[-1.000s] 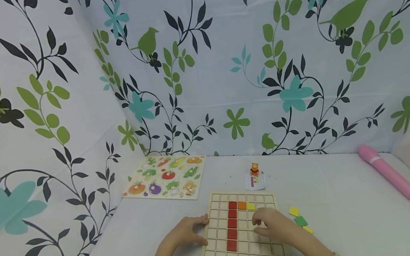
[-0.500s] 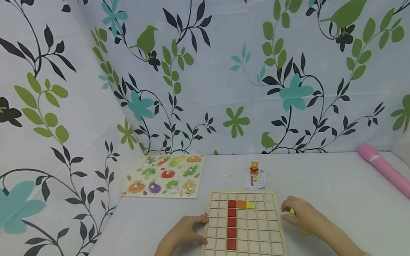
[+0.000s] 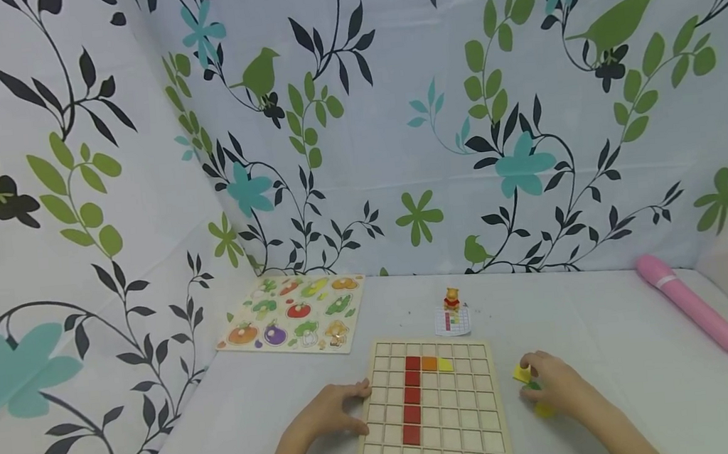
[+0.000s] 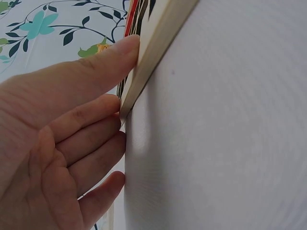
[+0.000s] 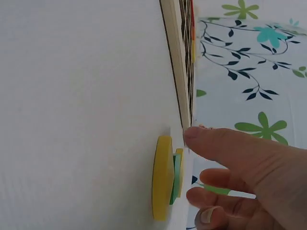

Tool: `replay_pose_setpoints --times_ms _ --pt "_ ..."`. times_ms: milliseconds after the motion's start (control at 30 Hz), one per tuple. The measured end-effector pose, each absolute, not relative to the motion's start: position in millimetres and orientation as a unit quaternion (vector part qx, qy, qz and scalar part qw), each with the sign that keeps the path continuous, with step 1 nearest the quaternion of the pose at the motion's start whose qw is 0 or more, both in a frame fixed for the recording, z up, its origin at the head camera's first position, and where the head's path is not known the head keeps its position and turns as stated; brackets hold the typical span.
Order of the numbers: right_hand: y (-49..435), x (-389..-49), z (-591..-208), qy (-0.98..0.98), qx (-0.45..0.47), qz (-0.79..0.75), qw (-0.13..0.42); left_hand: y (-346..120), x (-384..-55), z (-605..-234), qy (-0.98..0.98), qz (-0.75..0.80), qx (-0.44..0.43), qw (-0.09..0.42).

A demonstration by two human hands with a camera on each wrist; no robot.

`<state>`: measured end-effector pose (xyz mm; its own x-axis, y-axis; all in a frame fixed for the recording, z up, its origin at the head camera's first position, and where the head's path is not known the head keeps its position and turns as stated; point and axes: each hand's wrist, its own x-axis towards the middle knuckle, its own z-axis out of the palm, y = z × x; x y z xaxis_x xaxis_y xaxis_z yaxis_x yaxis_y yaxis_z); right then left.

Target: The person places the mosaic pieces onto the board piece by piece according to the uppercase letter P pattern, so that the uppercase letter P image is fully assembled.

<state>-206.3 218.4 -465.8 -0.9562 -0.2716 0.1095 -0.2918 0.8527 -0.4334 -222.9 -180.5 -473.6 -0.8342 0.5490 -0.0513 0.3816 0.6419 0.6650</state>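
Note:
A wooden grid board (image 3: 470, 438) lies in front of me, holding a column of several red squares (image 3: 411, 396), an orange square (image 3: 429, 364) and a yellow square (image 3: 445, 365). Along its left edge, my left hand (image 3: 328, 411) rests with thumb and fingers spread against the wood; the left wrist view shows the fingertips at the board's side (image 4: 152, 55). Right of the board, my right hand (image 3: 559, 383) hovers over loose tiles, thumb and fingers apart. Beneath its fingers are a yellow tile (image 3: 520, 374), a green tile (image 5: 175, 179) and a second yellow tile (image 5: 162, 178), partly covered in the head view.
Behind the board stands a small bear figure (image 3: 452, 298) on a card (image 3: 452, 323) printed with a coloured grid. A vegetable puzzle board (image 3: 294, 314) lies at the back left, and a pink pen-shaped object (image 3: 698, 311) at the right. Patterned cloth (image 3: 356, 128) hangs behind the table.
My right hand has moved from over the board's right columns, past its right edge, to the loose tiles. My left hand has stayed at the left edge; the squares on the board are unchanged.

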Motion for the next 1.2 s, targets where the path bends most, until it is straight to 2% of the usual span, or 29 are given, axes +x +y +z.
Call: replay_pose_setpoints --times_ms 133,400,933,1200 --pt "218.8 -206.7 -468.6 -0.968 0.111 0.225 -0.011 -181.0 -222.7 -473.4 0.897 0.335 0.261 0.123" --pt "219.0 -202.6 -469.3 -0.963 0.074 0.256 -0.041 -181.2 -223.4 -474.1 0.898 0.330 0.265 0.122" --pt "215.2 -202.5 -464.8 -0.968 0.052 0.234 -0.075 -181.1 -223.2 -474.6 0.898 0.334 0.260 0.125" --pt "215.0 -202.1 -464.1 -0.971 0.055 0.227 -0.060 -181.3 -223.7 -475.5 0.899 0.331 0.261 0.122"
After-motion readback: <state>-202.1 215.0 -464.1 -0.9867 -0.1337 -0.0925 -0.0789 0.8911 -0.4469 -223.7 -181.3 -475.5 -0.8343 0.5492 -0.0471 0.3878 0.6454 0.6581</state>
